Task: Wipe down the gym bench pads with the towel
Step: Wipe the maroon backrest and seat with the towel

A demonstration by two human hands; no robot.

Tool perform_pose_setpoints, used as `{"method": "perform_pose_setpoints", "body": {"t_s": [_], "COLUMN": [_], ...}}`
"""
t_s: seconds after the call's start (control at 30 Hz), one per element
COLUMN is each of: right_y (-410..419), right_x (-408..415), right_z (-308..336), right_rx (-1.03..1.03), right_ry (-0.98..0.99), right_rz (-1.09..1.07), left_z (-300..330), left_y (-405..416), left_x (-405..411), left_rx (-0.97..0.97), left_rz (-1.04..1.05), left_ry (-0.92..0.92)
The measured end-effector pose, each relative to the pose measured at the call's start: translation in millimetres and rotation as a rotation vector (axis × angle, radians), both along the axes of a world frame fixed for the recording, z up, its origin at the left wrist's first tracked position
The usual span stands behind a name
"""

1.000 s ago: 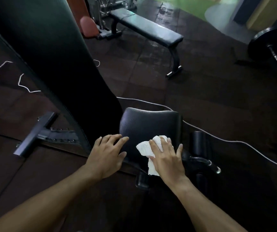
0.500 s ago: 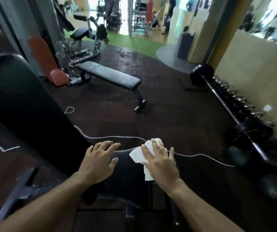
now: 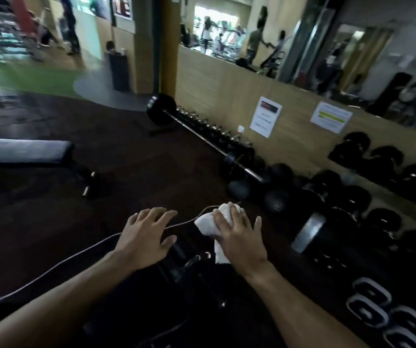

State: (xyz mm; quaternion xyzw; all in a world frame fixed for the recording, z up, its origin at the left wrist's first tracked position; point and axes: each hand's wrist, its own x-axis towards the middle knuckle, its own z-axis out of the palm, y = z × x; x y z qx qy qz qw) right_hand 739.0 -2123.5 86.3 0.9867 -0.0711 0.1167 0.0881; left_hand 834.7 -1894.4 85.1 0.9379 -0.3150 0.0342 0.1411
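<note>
My right hand (image 3: 239, 237) lies over the white towel (image 3: 208, 223), fingers bent down across its bunched top so the grip clamps the cloth; one end hangs below my palm. My left hand (image 3: 145, 237) hovers just beside it, fingers spread and holding nothing. Under both hands the bench pad is too dark and blurred to make out; only some metal frame parts (image 3: 191, 263) glint between my wrists. A thin white cord (image 3: 81, 253) trails over the dark floor from the towel toward the left edge. A flat bench (image 3: 23, 151) stands well apart at the left. A loaded barbell (image 3: 201, 136) and rows of dumbbells (image 3: 367, 169) line the wooden wall on the right.
</note>
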Motion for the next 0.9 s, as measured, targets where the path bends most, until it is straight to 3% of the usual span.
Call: {"method": "perform_pose_setpoints", "body": {"t_s": [0.27, 0.5, 0.7, 0.9], "right_y": [-64, -70, 49, 248], "right_x": [-128, -346, -558, -712], "right_z": [28, 34, 35, 30], "right_rx": [0.034, -0.043, -0.128, -0.135], "right_ry": [-0.108, -0.246, -0.316, -0.34], "right_rz": [-0.464, -1.004, -1.473, -1.933], "left_z": [28, 44, 57, 49], "left_y": [-134, -260, -260, -146], "left_x": [-38, -203, -427, -633], "left_rx": [-0.055, -0.05, -0.088, -0.162], "left_rz": [-0.461, -1.012, -1.546, -1.971], "left_ry": [-0.034, -0.087, -0.135, -0.156]}}
